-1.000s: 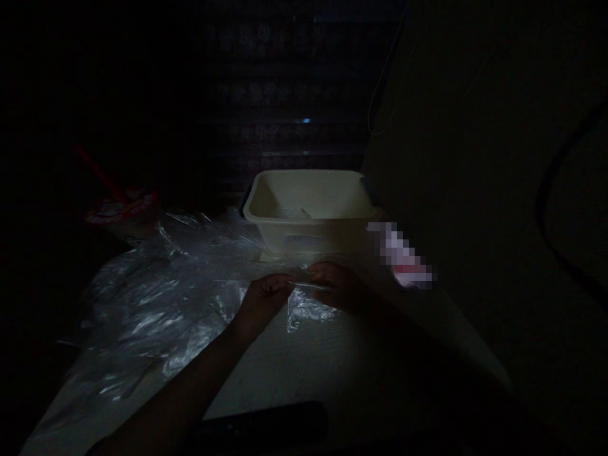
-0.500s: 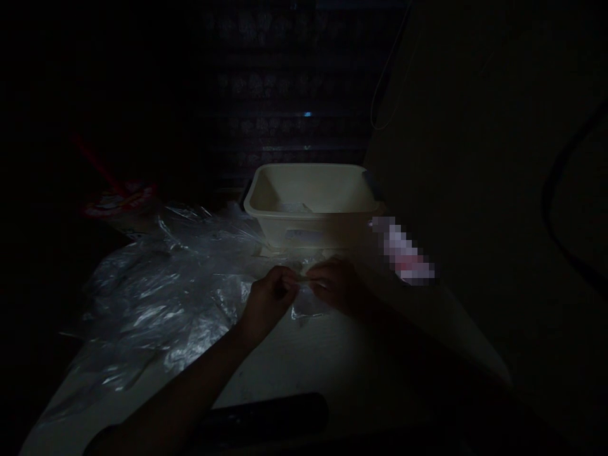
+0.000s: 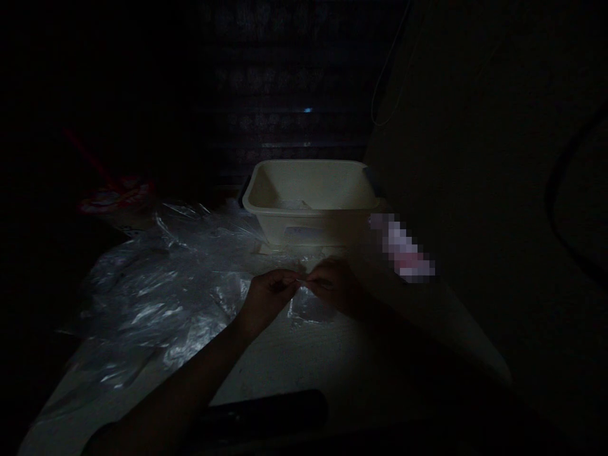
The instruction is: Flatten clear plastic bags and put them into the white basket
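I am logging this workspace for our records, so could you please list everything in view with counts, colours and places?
Tub: one, cream, far middle of table
Plastic film: heap, uncountable, clear, table's left
Small plastic piece: one, clear, below the hands
Cup: one, red top and straw, far left
Pixelated item: one, pink-white, right of tub
Long object: one, black, table's near edge
Table: one, pale, underneath
Cord: one, pale, hanging behind
Backdrop: one, dark, behind tub
Pale piece: one, whitish, between fingertips
Left hand: one, shadowed, pinching pale piece
Right hand: one, shadowed, pinching its other side
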{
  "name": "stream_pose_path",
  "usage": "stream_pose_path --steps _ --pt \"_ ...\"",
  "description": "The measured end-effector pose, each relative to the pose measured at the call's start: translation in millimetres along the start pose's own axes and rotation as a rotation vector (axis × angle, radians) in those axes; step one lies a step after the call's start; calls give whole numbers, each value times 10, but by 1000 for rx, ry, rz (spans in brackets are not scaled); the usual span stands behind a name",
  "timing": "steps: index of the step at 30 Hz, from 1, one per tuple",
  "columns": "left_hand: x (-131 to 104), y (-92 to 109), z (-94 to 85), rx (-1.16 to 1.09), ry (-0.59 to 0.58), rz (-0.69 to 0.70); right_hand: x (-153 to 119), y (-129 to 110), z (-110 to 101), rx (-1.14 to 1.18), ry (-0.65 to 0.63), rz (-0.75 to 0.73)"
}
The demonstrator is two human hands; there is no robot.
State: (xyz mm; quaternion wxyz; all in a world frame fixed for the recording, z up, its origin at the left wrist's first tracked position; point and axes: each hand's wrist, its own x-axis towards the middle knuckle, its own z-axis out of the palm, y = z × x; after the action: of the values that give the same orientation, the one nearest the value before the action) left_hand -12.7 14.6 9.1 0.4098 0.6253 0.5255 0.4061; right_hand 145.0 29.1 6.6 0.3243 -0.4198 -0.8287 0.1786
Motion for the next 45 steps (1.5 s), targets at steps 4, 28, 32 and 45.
stream_pose_path --steps 4,28,32,45 --pt "-3 11 -5 -3 -17 -8 -2 8 19 -3 -12 -18" --pt "7 25 -76 62 147 -71 -3 55 -137 -18 -29 155" --pt "15 0 -69 40 155 -75 -10 72 -154 19 -22 185" --pt "-4 45 -68 -54 78 -97 -14 -2 -151 209 -131 315"
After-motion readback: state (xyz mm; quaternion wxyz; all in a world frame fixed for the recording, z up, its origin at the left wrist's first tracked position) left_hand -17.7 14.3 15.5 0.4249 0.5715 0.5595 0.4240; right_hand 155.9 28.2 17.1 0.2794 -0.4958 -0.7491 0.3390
